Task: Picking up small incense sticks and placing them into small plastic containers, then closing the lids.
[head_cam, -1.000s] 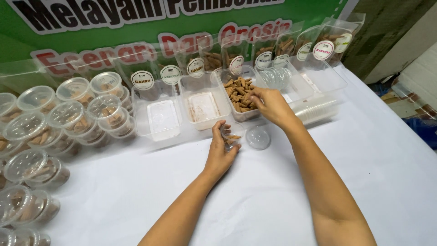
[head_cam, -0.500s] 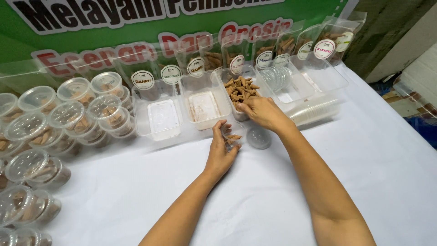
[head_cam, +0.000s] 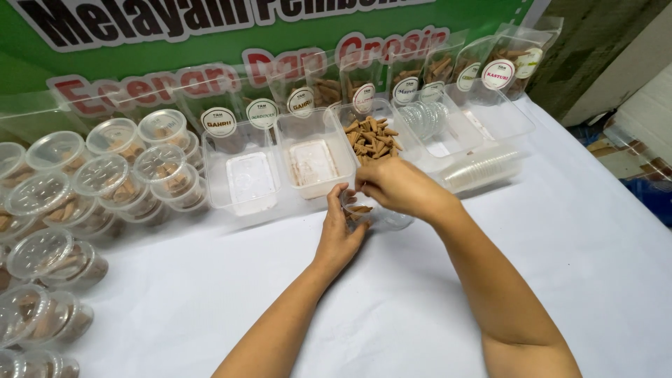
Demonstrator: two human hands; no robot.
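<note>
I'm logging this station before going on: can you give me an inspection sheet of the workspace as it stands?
Surface: table under a white cloth, bare in front of the hands.
Job's things: small clear cup with a few brown cones inside; clear tray of brown incense cones just behind it.
Clutter: two clear trays holding only dust; many lidded clear cups stacked at left; stack of clear lids lying at right; labelled clear bags along the back.
Grippers: left hand holds the cup; right hand sits over its mouth, fingers pinched.
Cables: nothing seen.
Surroundings: green banner behind; boxes at right.
</note>
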